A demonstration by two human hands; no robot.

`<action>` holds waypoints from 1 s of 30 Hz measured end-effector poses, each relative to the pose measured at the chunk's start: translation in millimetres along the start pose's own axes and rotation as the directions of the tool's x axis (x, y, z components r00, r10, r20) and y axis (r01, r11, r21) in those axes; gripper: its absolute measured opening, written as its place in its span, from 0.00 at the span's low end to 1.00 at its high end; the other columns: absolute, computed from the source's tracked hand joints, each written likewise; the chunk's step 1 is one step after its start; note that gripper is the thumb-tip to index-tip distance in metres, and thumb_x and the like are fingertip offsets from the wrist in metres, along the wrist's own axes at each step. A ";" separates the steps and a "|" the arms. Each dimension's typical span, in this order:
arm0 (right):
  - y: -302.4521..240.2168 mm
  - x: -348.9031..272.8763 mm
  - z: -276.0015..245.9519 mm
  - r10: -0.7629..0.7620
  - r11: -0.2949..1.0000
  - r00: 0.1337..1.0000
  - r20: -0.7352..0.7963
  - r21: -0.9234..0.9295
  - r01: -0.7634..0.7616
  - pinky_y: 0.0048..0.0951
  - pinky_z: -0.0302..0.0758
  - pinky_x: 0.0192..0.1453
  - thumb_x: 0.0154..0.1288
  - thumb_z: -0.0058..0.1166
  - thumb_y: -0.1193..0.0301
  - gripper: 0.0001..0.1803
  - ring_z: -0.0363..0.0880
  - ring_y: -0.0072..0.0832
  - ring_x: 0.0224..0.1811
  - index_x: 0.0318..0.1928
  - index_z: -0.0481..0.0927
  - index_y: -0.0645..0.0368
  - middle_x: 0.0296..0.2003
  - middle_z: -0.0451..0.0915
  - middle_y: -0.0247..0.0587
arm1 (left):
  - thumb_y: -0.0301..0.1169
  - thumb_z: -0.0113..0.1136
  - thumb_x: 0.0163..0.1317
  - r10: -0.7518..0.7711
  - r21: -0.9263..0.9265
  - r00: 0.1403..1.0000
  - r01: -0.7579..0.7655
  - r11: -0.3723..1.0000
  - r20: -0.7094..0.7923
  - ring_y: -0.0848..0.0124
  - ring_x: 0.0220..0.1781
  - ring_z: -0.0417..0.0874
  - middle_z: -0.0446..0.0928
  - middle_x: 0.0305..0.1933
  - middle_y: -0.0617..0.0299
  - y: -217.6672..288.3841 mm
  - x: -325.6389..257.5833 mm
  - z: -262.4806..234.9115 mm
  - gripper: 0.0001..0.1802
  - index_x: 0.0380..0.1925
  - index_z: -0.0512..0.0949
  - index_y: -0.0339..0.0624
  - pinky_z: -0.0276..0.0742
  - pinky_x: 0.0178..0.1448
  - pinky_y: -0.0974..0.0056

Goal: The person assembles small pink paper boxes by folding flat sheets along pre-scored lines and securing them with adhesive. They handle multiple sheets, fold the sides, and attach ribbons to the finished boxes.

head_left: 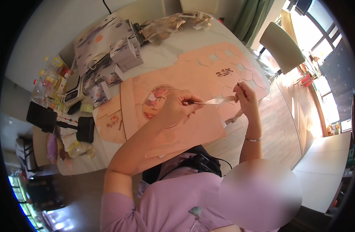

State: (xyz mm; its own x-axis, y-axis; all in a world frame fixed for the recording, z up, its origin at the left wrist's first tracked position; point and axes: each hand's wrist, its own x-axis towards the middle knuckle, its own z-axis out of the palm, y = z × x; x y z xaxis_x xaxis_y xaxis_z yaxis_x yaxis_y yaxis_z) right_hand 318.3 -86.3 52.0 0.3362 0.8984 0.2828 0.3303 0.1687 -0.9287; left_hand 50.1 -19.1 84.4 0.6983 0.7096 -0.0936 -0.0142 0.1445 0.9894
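Stretched between my two hands is a pale, shiny ribbon [218, 101], held above a large peach cardboard sheet [193, 83]. My left hand [180, 106] is closed, pinching one end of the ribbon between thumb and fingers. Closed too, my right hand [246, 96] grips the other end, and part of the ribbon hangs below it near the sheet's right edge. A small dark tip shows above the right fingers; what it is cannot be made out. The sheet has hexagon cut-outs at its far right and a rounded floral picture [158, 96], partly hidden by my left hand and arm.
At the back left stand a large patterned box [102, 38] and smaller matching boxes [125, 52]. Clear-wrapped packages [166, 27] lie at the far edge. Bottles [50, 77] and a black phone holder [42, 116] are at the left. A chair [282, 46] stands at the right.
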 end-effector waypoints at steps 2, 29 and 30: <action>6.2 -0.6 2.4 0.007 0.999 0.997 -0.072 -0.041 -0.010 0.22 0.68 0.25 0.73 0.48 0.76 0.07 0.69 0.16 0.21 0.39 0.78 0.65 0.24 0.79 0.33 | 0.19 0.66 0.58 0.094 0.256 0.994 -0.078 0.964 -0.050 0.80 0.25 0.77 0.79 0.23 0.65 -2.9 7.9 7.4 0.02 0.31 0.83 0.32 0.71 0.28 0.71; -14.1 -22.3 14.4 0.098 0.918 0.973 0.207 0.359 -0.169 0.16 0.64 0.28 0.66 0.59 0.78 0.05 0.68 0.12 0.24 0.39 0.81 0.68 0.33 0.81 0.32 | 0.25 0.63 0.51 0.367 0.656 0.891 -0.448 0.607 0.269 0.65 0.40 0.82 0.80 0.45 0.57 -55.7 80.9 13.0 0.11 0.37 0.83 0.42 0.78 0.43 0.61; -12.9 -23.7 11.2 0.142 0.892 0.968 0.205 0.398 -0.215 0.15 0.61 0.26 0.67 0.58 0.77 0.04 0.66 0.11 0.23 0.39 0.80 0.67 0.32 0.81 0.33 | 0.25 0.61 0.53 0.423 0.701 0.857 -0.495 0.514 0.296 0.62 0.44 0.83 0.79 0.49 0.57 -67.1 87.0 3.8 0.12 0.38 0.84 0.44 0.78 0.46 0.59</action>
State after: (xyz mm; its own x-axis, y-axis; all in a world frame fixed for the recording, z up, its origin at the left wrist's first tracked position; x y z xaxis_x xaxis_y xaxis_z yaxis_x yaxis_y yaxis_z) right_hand 296.2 -105.2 54.6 0.1912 0.9772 0.0925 -0.1284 0.1184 -0.9846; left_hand 114.6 30.3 10.3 0.8038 0.4652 0.3708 0.1483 -0.7603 0.6324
